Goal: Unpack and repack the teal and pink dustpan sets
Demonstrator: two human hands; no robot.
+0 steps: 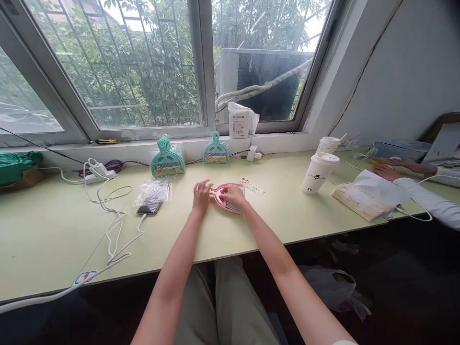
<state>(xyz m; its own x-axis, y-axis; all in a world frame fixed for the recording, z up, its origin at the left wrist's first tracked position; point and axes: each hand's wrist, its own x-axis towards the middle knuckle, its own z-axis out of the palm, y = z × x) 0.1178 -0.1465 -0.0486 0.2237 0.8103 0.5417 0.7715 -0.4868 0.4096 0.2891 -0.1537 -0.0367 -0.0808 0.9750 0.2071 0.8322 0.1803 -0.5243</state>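
A pink mini dustpan with a small brush (223,203) lies on the pale green table in front of me, its handle pointing left. My left hand (201,195) is at the handle end, fingers curled around it. My right hand (233,195) reaches over the pan from the right, its fingers pinched together at the brush; the exact grip is partly hidden. Just beyond the pan lies a yellow and white label card (252,187). Towards the window are a stack of green dustpan sets (167,158) in clear wrap and a single green set (216,152).
Left are crumpled clear wrappers (153,190), a phone (149,208) on a cable and a power strip (100,176). Right stand paper cups (318,177) and a tissue pack (366,196). Another person's hands (386,170) are at the far right.
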